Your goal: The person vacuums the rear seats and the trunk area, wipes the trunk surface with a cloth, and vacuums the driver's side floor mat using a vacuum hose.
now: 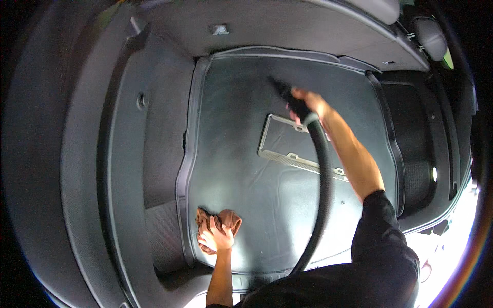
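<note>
My left hand (217, 235) presses on a crumpled brown cloth (230, 221), which lies at the near left corner of a dark cargo mat (235, 154) in a car's boot. Further in, my right hand (314, 103) is wrapped around the black nozzle (289, 96) of a vacuum hose. Its slim tip is blurred and points to the far left, over the mat; whether it touches is unclear. From that grip the ribbed black hose (324, 177) curves back towards my body. A licence plate frame (285, 157) lies on the mat, partly hidden behind the hose and my right forearm.
The mat has a raised rim (189, 154). A grey trim panel (165, 127) walls the left, and the seat backs (292, 27) close the far end. On the right is a side recess (408, 131). The boot sill (265, 278) runs in front of me.
</note>
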`<state>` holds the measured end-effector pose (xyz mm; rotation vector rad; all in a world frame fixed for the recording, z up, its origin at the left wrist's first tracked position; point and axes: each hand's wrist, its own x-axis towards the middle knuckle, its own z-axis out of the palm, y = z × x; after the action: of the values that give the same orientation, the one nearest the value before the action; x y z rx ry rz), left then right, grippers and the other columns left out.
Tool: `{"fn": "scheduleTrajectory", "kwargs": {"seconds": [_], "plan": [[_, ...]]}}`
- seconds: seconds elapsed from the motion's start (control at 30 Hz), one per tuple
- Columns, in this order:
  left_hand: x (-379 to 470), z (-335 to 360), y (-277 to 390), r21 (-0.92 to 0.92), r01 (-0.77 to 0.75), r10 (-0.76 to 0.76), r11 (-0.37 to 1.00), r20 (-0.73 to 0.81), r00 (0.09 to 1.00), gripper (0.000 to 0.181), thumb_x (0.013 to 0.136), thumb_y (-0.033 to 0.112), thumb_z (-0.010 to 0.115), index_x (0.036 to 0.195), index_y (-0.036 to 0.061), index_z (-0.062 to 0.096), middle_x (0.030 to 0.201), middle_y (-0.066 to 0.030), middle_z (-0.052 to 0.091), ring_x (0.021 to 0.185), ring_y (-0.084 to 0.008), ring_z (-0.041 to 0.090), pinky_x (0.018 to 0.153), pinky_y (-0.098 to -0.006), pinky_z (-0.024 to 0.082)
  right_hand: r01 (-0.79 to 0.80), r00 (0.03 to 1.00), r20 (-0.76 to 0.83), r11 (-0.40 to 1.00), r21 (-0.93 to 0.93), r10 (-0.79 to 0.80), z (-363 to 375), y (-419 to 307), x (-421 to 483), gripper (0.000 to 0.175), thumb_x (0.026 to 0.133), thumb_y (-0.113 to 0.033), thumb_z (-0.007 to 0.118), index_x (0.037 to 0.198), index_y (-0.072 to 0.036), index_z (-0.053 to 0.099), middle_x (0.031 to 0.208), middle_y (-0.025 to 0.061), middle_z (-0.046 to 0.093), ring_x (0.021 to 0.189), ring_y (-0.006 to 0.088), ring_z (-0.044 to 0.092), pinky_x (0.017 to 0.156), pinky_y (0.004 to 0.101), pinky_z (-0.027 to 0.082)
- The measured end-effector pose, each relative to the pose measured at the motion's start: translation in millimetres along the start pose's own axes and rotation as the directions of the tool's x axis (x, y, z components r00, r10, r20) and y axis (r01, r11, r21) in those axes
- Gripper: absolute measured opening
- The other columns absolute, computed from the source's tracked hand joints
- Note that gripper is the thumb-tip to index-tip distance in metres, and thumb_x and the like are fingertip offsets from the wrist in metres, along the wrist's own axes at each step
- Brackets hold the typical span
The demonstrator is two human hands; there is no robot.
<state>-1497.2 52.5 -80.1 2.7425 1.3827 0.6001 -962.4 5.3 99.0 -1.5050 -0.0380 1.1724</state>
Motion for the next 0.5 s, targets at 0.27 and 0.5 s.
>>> {"fn": "scheduleTrajectory", "kwargs": {"seconds": [0.27, 0.5], "plan": [[-7, -1, -8, -0.021, 0.012, -0.012, 1.0, 0.014, 1.0, 0.051, 0.095, 0.045, 0.05, 0.135, 0.0135, 0.055, 0.138, -0.0159, 0.052, 0.129, -0.0372, 0.046, 0.105, -0.0614, 0.028, -0.061, 0.991, -0.122, 0.998, 0.015, 0.062, 63, 3, 60, 0.038, 0.106, -0.031, 0.052, 0.135, -0.006, 0.051, 0.094, 0.0221, 0.065, 0.063, 0.028, 0.07, 0.043, 0.0365, 0.058], [-8, 1, -9, 0.017, 0.008, -0.008, 1.0, 0.005, 1.0, 0.051, 0.096, 0.046, 0.048, 0.134, 0.0128, 0.057, 0.137, -0.0163, 0.052, 0.126, -0.0379, 0.048, 0.103, -0.0618, 0.031, -0.172, 0.979, 0.106, 0.985, -0.019, 0.173, 136, 10, 60, 0.042, 0.102, -0.032, 0.059, 0.131, -0.003, 0.052, 0.088, 0.0175, 0.067, 0.057, 0.0304, 0.066, 0.049, 0.0455, 0.06]]}}
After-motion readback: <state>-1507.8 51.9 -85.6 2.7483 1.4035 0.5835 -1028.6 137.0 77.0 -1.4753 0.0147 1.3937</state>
